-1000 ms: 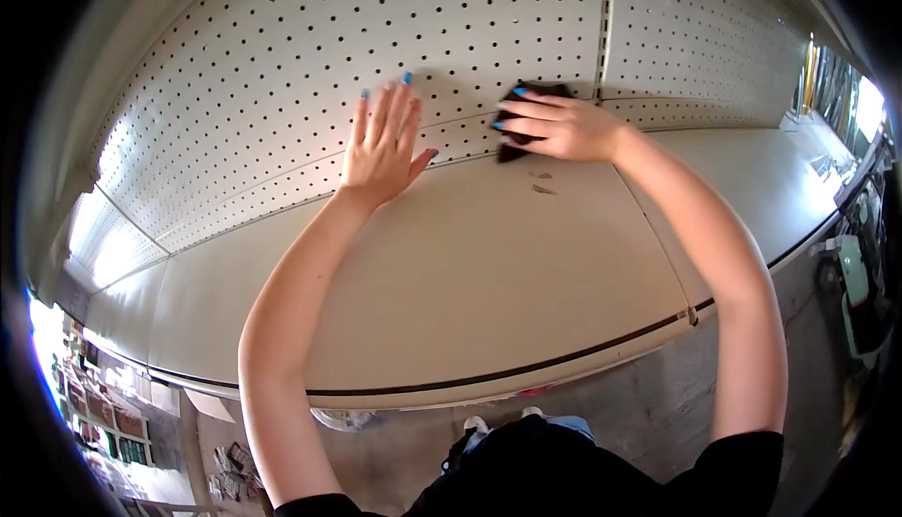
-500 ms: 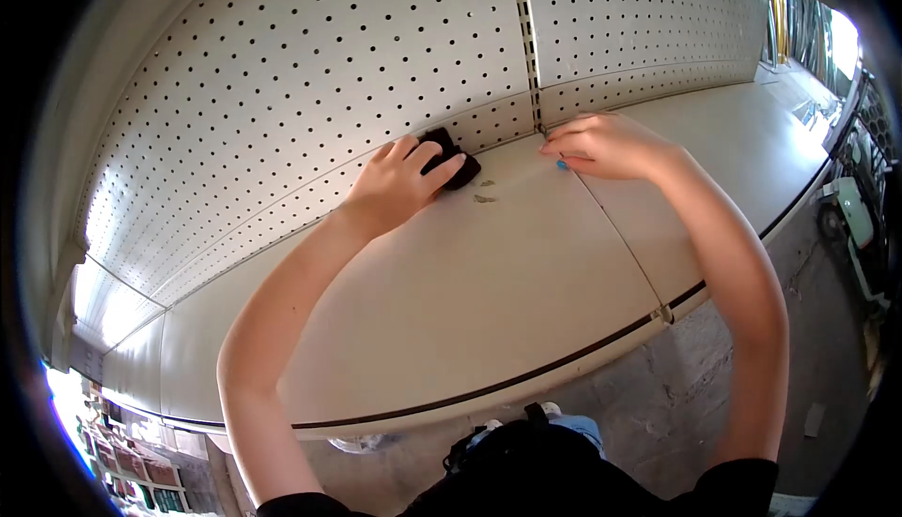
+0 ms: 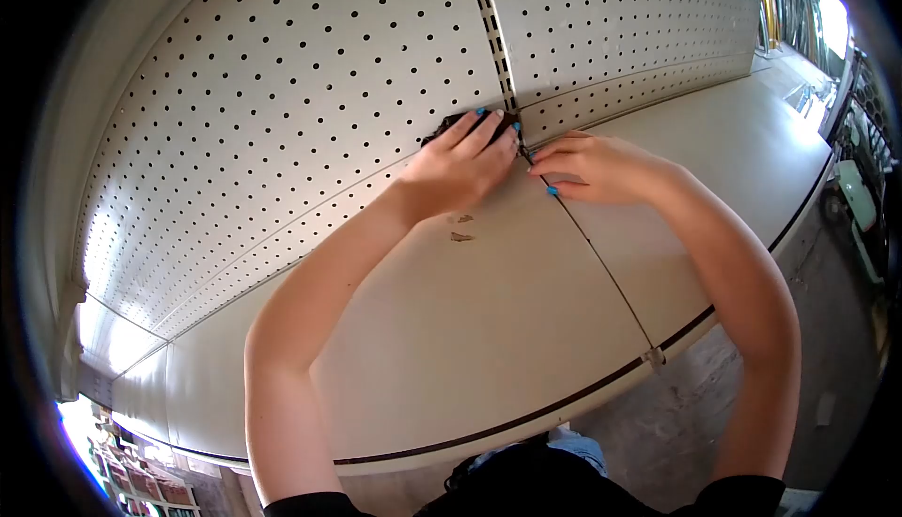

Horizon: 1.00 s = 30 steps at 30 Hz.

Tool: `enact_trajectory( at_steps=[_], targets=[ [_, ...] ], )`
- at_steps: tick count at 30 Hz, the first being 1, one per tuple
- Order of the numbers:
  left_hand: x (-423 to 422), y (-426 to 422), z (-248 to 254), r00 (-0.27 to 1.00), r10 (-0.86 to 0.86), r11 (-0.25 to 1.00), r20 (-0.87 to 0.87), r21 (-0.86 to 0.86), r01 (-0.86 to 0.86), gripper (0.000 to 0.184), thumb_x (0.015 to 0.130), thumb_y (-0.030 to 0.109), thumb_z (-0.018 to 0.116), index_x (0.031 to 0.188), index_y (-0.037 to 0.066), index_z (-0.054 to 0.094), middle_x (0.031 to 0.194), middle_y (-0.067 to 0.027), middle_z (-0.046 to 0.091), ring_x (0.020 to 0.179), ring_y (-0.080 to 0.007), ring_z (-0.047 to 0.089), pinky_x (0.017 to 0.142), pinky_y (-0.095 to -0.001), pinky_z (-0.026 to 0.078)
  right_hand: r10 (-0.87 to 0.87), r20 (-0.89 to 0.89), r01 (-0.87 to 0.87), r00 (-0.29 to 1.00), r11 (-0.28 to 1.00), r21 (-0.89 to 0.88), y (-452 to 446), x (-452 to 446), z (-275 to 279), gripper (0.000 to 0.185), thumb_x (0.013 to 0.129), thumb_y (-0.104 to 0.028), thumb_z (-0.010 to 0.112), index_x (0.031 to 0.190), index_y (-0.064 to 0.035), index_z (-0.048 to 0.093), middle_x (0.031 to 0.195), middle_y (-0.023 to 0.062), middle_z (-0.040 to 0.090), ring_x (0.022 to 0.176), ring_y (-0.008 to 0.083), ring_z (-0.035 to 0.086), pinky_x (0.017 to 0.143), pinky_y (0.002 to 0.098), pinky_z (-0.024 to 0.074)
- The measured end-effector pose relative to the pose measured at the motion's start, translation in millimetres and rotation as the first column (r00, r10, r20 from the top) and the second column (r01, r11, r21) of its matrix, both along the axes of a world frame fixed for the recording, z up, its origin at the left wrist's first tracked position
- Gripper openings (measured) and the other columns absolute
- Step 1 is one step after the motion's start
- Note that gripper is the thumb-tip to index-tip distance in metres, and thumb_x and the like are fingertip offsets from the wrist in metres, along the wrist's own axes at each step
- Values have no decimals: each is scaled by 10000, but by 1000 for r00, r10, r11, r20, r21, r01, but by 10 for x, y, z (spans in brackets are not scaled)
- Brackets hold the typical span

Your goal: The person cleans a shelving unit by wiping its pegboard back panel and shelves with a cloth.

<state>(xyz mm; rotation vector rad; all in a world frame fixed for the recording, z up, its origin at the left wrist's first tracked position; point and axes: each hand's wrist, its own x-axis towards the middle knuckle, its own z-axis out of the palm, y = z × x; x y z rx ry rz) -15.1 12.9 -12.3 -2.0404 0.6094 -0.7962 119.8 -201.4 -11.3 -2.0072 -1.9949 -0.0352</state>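
Note:
A black cloth (image 3: 452, 128) is bunched under my left hand (image 3: 462, 162), whose fingers press it into the corner where the perforated back panel (image 3: 376, 66) meets the shelf (image 3: 451, 329). Its fingertips, with blue nails, reach the slotted upright (image 3: 501, 57). Just right of it, my right hand (image 3: 601, 169) rests by the back end of the shelf seam (image 3: 606, 268). The fingers there are bent and the thumb stands apart from them, with nothing visible between. Two small brownish marks (image 3: 461, 236) show on the shelf below my left wrist.
The shelf's front edge (image 3: 526, 418) has a dark strip and a small bracket (image 3: 655, 357) at the seam. Concrete floor (image 3: 658, 432) lies below. At the far right stand a pale green object (image 3: 855, 193) and other items. Another panel (image 3: 639, 29) continues right of the upright.
My left hand has slid right along the back corner with the black cloth, up to the upright. My right hand stays near the seam, its fingertips slightly lower. The view has shifted a little.

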Motion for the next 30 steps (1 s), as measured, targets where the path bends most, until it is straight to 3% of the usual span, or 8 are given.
enact_trajectory(
  at_steps=[5,11,16,20,21,23,26,30],
  targets=[
    [-446,258,130,996,-38,998,-76,-45,35,269,792,128,610,1061,125,627,1201,-4,552,1182,-223,465,1027,-374,398,-1,-67,2,998,1000,14,-16,-15,-33,341,851,-111,597,1192,-114,585,1290,62,527,1201,253,468,996,354,414],
    [-1506,871,307,981,149,979,-122,-120,-164,513,670,335,719,1155,221,601,1321,-17,495,1207,-240,463,1074,-430,331,-33,-64,32,997,999,-16,-15,-44,-16,323,881,-135,563,1202,-102,580,1273,73,541,1185,254,489,984,362,422],
    [-1792,1025,225,991,116,990,-67,-73,-121,465,695,255,740,1124,215,568,1260,-41,530,1185,-275,491,836,-355,532,-105,-144,85,984,987,-136,-1,-166,237,303,889,-158,565,1184,-91,596,1201,86,592,1090,257,564,920,365,468],
    [-1448,607,247,996,-63,995,-63,-84,58,349,771,115,635,1113,137,568,1199,-105,565,1029,-219,607,677,-241,557,-88,-203,65,975,991,-118,47,-45,213,294,885,-149,571,1170,-87,605,1163,91,616,1032,257,600,886,357,486],
    [-1268,517,187,990,-110,990,86,-81,117,368,734,60,631,1094,96,564,1200,-107,565,1002,-199,620,642,-221,547,-90,-239,63,967,991,-121,44,-4,190,291,884,-146,572,1167,-86,608,1156,93,621,1024,257,604,884,355,487],
    [-932,289,184,988,-79,975,133,-197,105,349,729,26,621,1070,55,559,1193,-99,556,1025,-204,598,655,-253,548,-82,-244,72,966,996,-51,12,97,112,281,884,-137,564,1154,-82,616,1123,97,639,994,257,616,874,355,490],
    [-555,-94,231,983,66,768,-170,-621,-159,554,630,-50,673,1158,75,559,1238,-71,514,1147,-296,489,907,-403,490,-88,-234,85,968,996,-22,-37,142,120,269,887,-138,548,1138,-77,624,1072,107,660,952,256,628,851,355,493],
    [-190,-182,-27,877,-201,599,-437,-763,-243,539,708,9,693,1216,118,548,1334,-60,465,1244,-309,414,1018,-419,406,-93,-220,99,971,995,14,-71,142,203,270,900,-162,528,1139,-78,620,1039,122,667,910,254,637,808,358,497]
  ],
)
